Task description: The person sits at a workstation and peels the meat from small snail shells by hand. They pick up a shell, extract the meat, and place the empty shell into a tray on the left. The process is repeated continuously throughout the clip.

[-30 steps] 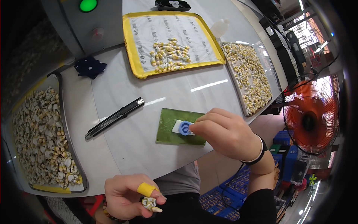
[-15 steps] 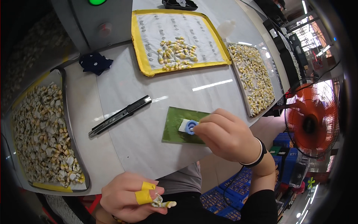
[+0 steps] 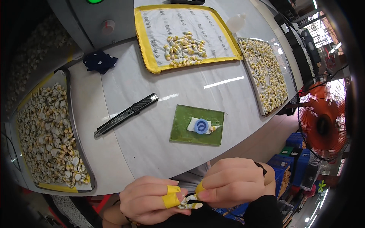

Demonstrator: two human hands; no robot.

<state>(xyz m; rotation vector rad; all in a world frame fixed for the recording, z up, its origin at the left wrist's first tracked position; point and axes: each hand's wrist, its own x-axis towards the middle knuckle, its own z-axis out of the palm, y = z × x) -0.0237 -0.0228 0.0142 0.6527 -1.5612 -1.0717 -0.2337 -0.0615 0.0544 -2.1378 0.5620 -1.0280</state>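
Near the table's front edge my left hand (image 3: 146, 199), yellow tape round its fingers, is closed on small white-and-yellow molded pieces (image 3: 192, 206). My right hand (image 3: 235, 182) meets it there, thumb and finger pinching a white end of one piece; yellow also shows at its fingertip. How the pieces join between the fingers is partly hidden. Beyond the hands a green plate (image 3: 182, 133) lies on the table. It bears a white pad (image 3: 193, 123) with a round blue cap (image 3: 201, 126) on top, and another small piece (image 3: 214, 128) lies at the pad's right end.
Left of the plate lies a black utility knife (image 3: 129, 113). A yellow-edged tray (image 3: 152, 69) at the back holds a heap of pieces. Full trays stand at far left (image 3: 78, 136) and right (image 3: 254, 89). A dark cloth (image 3: 99, 62) lies by a grey machine (image 3: 106, 11). An orange fan (image 3: 323, 117) stands right.
My right hand has left the blue cap on the green plate and come back to my left hand, where it now pinches a piece. The view has shifted slightly.
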